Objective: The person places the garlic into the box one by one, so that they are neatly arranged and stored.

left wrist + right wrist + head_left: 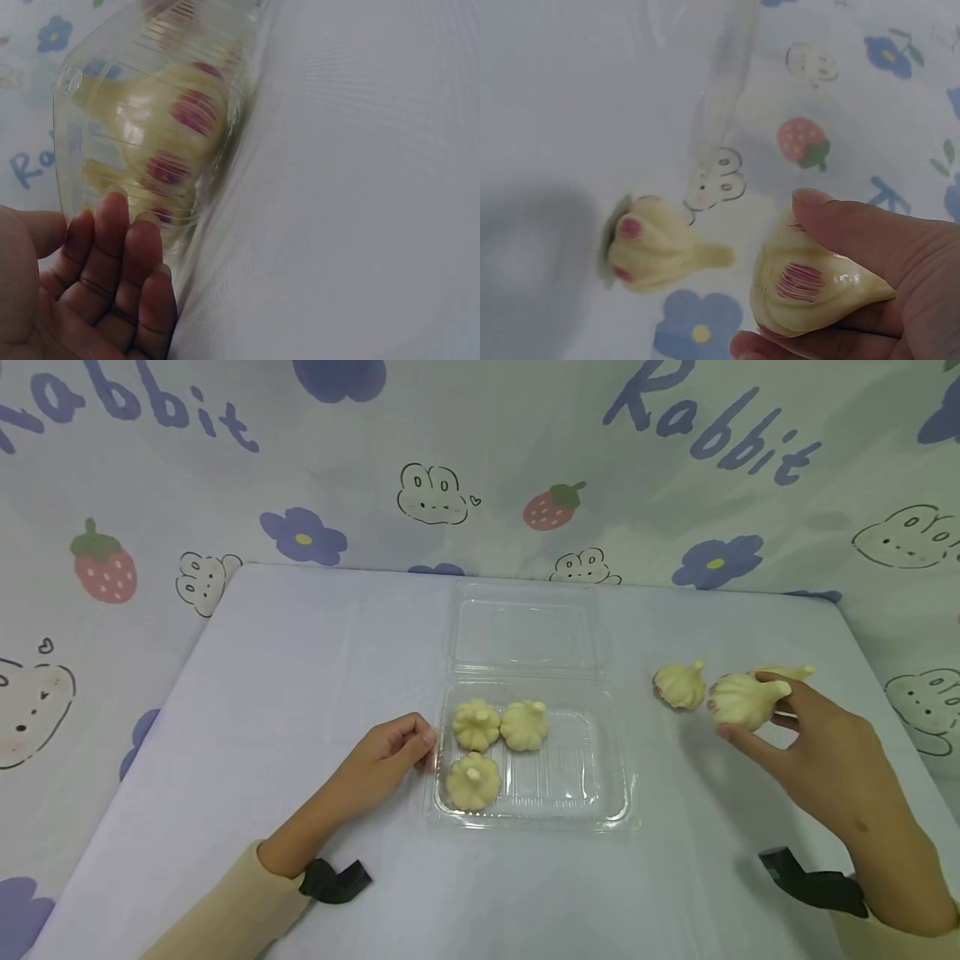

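By the right hand [832,768], a cream, purple-streaked, rounded garlic bulb [741,702] is being held above the white-covered tabletop [337,635], its stem pointing rightward, away from the clear, hinged plastic container [534,821] lying leftward. That container's left side is being touched by the left hand [386,762], fingers loosely bent.

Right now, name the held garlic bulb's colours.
The held bulb is pale yellow with magenta patches, clearest in the right wrist view.

Looks like a cloth-screened table setup | has a white-covered tabletop [337,643] | backed by patterned cloth [495,443] with rabbits [432,497], strawberries [551,510], flowers [322,539] | cannot tell home from workplace
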A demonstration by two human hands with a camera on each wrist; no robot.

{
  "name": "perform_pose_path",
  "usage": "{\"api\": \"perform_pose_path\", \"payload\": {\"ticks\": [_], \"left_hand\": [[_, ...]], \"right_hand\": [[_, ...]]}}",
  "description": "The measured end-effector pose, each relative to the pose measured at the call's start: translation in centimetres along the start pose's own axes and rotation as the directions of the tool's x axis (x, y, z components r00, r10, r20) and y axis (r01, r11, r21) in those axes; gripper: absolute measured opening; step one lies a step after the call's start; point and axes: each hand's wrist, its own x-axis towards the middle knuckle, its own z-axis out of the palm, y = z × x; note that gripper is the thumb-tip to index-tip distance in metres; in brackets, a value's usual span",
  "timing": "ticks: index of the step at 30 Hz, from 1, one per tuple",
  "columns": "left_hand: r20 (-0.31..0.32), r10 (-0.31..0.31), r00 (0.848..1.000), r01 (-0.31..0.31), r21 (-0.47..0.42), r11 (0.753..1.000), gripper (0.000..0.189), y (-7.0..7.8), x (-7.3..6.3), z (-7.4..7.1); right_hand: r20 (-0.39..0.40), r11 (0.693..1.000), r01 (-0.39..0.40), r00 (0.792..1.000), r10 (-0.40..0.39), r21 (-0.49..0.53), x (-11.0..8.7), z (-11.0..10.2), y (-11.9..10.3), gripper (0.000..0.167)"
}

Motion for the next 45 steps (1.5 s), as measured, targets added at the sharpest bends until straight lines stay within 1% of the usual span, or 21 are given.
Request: {"api": "perform_pose_path", "payload": {"ticks": [6, 12, 15, 20, 29, 33, 38, 41, 45], "left_hand": [[0.001, 0.001, 1.000, -0.001, 0.009, 1.000, 0.025, 0.1, 0.1, 0.0], [0.000, -0.002, 1.000, 0.002, 0.015, 1.000, 0.025, 0.0, 0.1, -0.1], [0.002, -0.002, 1.000, 0.002, 0.013, 1.000, 0.026, 0.0, 0.1, 0.0], [0.002, -0.001, 1.000, 0.001, 0.006, 1.000, 0.026, 0.1, 0.1, 0.0], [0.002, -0.003, 1.000, 0.003, 0.015, 1.000, 0.026, 0.2, 0.1, -0.1], [-0.002, -0.004, 1.000, 0.004, 0.018, 1.000, 0.026, 0.2, 0.1, -0.1], [0.000, -0.008, 1.000, 0.008, 0.019, 1.000, 0.025, 0.2, 0.1, -0.1], [-0.001, -0.009, 1.000, 0.009, 0.018, 1.000, 0.025, 0.2, 0.1, -0.1], [-0.002, -0.012, 1.000, 0.012, 0.020, 1.000, 0.026, 0.2, 0.1, -0.1]], "right_hand": [[-0.019, 0.999, 0.040, 0.999, -0.040, 0.004, -0.7, -0.6, -1.8, 0.074], [0.017, 0.997, 0.077, 0.997, -0.077, 0.019, -1.1, -0.5, -3.5, 0.078], [0.020, 0.992, 0.125, 0.992, -0.126, 0.007, -1.2, -0.4, -4.5, 0.079], [0.006, 0.977, 0.213, 0.977, -0.213, -0.022, -1.2, -0.1, -6.1, 0.077], [-0.012, 0.941, 0.338, 0.941, -0.337, 0.000, -1.4, 0.5, -8.5, 0.077], [0.018, 0.932, 0.362, 0.932, -0.362, 0.035, -1.3, 1.1, -9.6, 0.076], [0.047, 0.910, 0.409, 0.910, -0.413, 0.068, -1.3, 2.2, -10.7, 0.075], [0.082, 0.906, 0.418, 0.903, -0.423, 0.067, -1.3, 2.8, -11.1, 0.074], [0.133, 0.908, 0.412, 0.898, -0.419, 0.078, -1.2, 3.4, -11.6, 0.073]]}}
